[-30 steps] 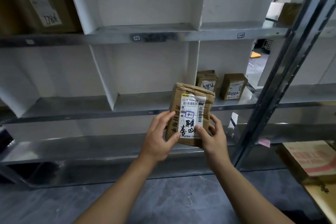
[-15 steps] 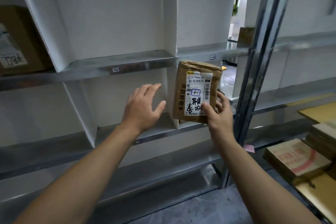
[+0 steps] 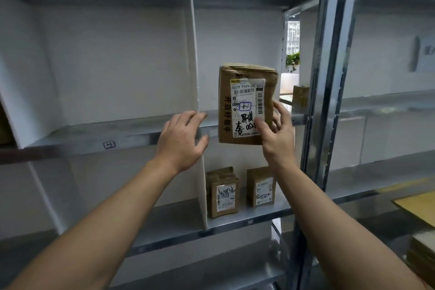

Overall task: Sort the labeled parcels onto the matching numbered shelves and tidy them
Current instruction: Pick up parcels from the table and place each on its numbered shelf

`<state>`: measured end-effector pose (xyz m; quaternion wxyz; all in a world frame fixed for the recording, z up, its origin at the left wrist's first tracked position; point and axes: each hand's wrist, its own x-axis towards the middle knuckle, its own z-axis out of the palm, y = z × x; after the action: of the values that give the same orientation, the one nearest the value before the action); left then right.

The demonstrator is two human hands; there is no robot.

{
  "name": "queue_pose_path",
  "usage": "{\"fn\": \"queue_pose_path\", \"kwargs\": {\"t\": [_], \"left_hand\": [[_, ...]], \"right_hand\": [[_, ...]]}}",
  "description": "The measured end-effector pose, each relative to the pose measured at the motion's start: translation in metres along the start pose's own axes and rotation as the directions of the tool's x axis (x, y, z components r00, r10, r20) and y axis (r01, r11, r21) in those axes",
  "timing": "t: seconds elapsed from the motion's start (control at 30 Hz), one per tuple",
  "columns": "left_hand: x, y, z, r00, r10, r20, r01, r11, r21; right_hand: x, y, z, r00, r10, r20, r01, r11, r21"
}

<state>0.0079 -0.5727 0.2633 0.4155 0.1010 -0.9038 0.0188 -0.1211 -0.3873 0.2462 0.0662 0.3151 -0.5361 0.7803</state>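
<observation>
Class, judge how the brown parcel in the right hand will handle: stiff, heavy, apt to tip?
Probably light: the right hand alone holds the parcel. Likely soft-sided, given its creased top. Stood on its narrow end, it may tip.

Person's body, head cam: 2 arms + hands only.
L hand (image 3: 181,139) and R hand (image 3: 279,135) were bare, as were L forearm (image 3: 106,214) and R forearm (image 3: 329,214), uncovered from wrist to bottom frame edge. Both arms looked slim w/ smooth outline. Nail detail was too blurred to tell.
</observation>
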Motion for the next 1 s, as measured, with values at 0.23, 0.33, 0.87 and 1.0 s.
{"fn": "queue_pose_path", "kwargs": {"t": [0.23, 0.33, 0.87, 1.0], "left_hand": [[0.046, 0.01, 0.029, 0.996, -0.086, -0.013, 0.087, 0.986, 0.145], [0.052, 0.012, 0.037, 0.993, -0.116, -0.009, 0.115, 0.979, 0.17], [0.068, 0.013, 0.054, 0.982, -0.189, -0.023, 0.19, 0.964, 0.186], [0.068, 0.007, 0.059, 0.981, -0.195, -0.006, 0.191, 0.957, 0.219]], "right_hand": [[0.082, 0.027, -0.002, 0.987, -0.045, 0.152, 0.047, 0.999, -0.007], [0.106, 0.037, 0.001, 0.974, -0.049, 0.222, 0.065, 0.996, -0.068], [0.162, 0.075, 0.018, 0.961, 0.061, 0.269, 0.038, 0.937, -0.347], [0.167, 0.078, 0.023, 0.96, 0.079, 0.268, 0.021, 0.936, -0.351]]}}
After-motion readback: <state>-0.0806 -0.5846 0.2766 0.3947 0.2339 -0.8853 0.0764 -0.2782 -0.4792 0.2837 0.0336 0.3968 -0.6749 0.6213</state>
